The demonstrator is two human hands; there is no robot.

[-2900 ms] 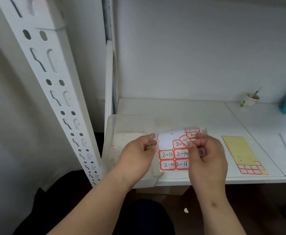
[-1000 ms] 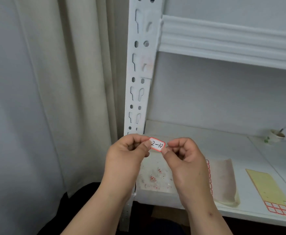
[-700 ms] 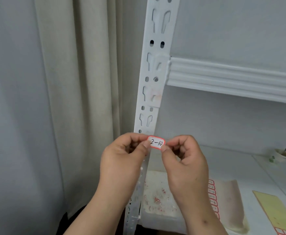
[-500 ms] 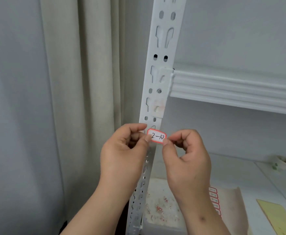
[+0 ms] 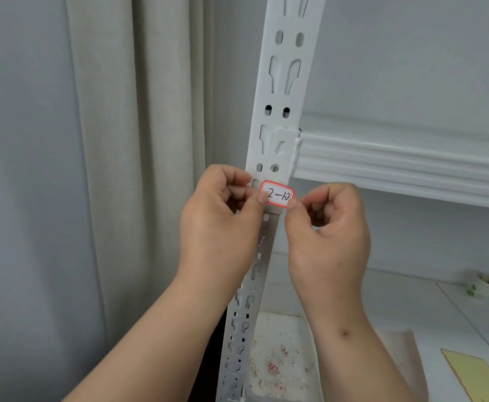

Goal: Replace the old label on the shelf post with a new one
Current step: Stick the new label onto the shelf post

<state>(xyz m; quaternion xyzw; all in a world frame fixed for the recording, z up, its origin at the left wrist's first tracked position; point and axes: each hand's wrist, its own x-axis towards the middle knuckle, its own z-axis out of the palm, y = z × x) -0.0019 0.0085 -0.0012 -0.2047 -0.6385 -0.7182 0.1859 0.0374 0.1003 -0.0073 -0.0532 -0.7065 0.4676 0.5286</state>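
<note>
New label (image 5: 278, 196): white, red-bordered, handwritten "2-10"; held level across the face of the shelf post (image 5: 278, 117), just below the pair of round holes under the shelf beam (image 5: 397, 166); touching or merely hovering at the post, impossible to tell.
Left grip (image 5: 223, 216): clenched, thumb and forefinger pinching the label's left edge, left of the post.
Right grip (image 5: 330, 227): clenched likewise, pinching the label's right edge, right of the post.
Change: half a second before, held lower on the post, well under the beam joint; since then raised with both hands to sit just beneath the joint. Earlier still, peeled from a sheet down on the tabletop.
Meaning: transport over, alignment under way; pale blank patch on the post directly behind and just below the label, probably the old label's spot, though not certain. No old label seen anywhere on the post, so removal judged done.
Next, as a judgement: pressed flat and rubbed down from the middle outward; risk of a crooked set or a wrinkle over the slots.
Curtain (image 5: 138, 169): hanging left of the post.
Tabletop (image 5: 411, 303): below and right of the post.
Tray (image 5: 281, 369): at the post's foot, holding red-and-white scraps.
Yellow backing sheet (image 5: 475, 378): far right of the post.
Small cup (image 5: 488, 282): right of the post, at the back.
</note>
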